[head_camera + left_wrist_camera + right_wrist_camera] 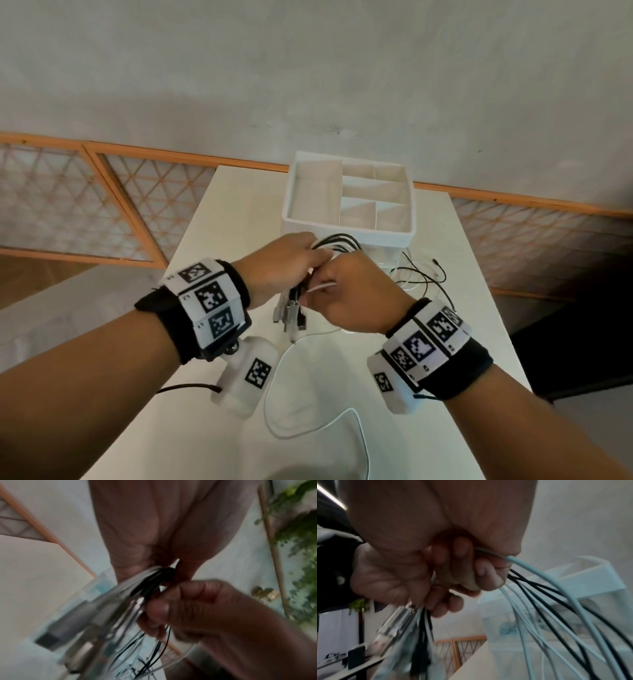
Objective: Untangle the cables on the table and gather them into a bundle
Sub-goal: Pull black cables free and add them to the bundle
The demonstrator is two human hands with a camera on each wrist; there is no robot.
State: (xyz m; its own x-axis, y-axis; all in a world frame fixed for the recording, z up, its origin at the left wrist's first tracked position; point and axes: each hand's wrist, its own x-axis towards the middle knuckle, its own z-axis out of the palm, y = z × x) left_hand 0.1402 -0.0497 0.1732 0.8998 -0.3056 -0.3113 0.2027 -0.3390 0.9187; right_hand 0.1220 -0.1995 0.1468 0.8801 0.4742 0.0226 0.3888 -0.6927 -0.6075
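Above the middle of the white table (472,308), my left hand (287,260) grips a bundle of black and white cables (337,245). Their plug ends (291,313) hang down below the fist. My right hand (349,291) meets the left hand and pinches a white cable (322,286) against the bundle. The left wrist view shows the cables (150,580) squeezed between palm and fingers, with blurred plugs (73,623) below. In the right wrist view, black and pale cables (556,608) fan out from my curled fingers (479,573). A loose white cable (308,425) loops on the table near me.
A white divided organizer box (349,233) stands on a clear base at the table's far side, just behind my hands. Thin black and white cable ends (424,277) lie to its right. A wooden lattice rail (113,192) runs behind the table. A green plant (302,547) stands nearby.
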